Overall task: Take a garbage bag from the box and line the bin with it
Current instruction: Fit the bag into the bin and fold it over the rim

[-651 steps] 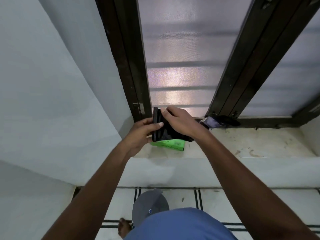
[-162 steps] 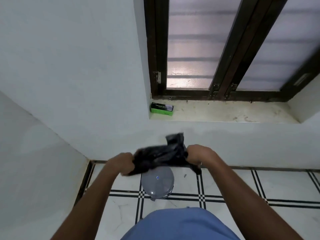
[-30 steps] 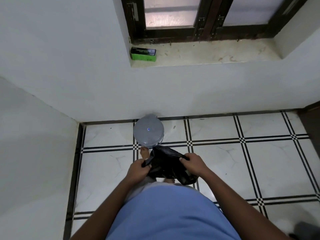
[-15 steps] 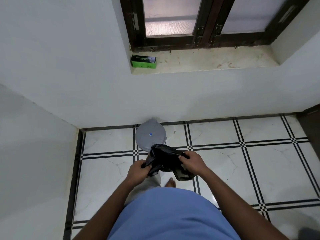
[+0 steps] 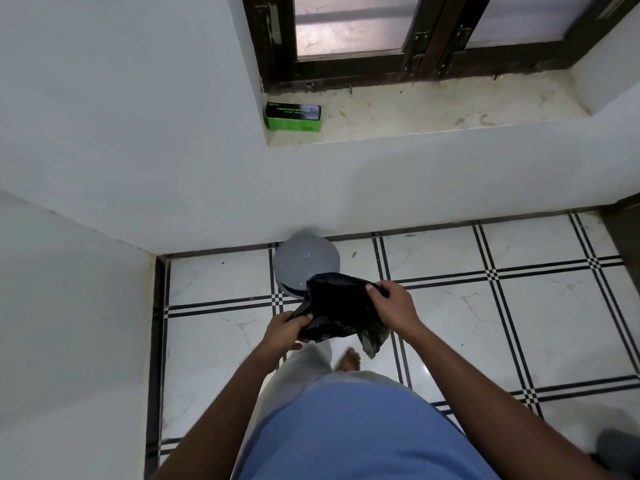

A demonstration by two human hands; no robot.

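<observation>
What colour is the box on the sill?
Green, with a black top, in the head view: box on the sill.

Crumpled black garbage bag (image 5: 341, 311) above the lidded grey bin (image 5: 304, 263); green box (image 5: 293, 116) on the sill.

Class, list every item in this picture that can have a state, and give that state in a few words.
Garbage bag: crumpled, held in both hands.
Bin: lid shut, unlined.
Box: lying on the sill.
Window: shut.
Left hand: gripping bag.
Right hand: gripping bag.
</observation>
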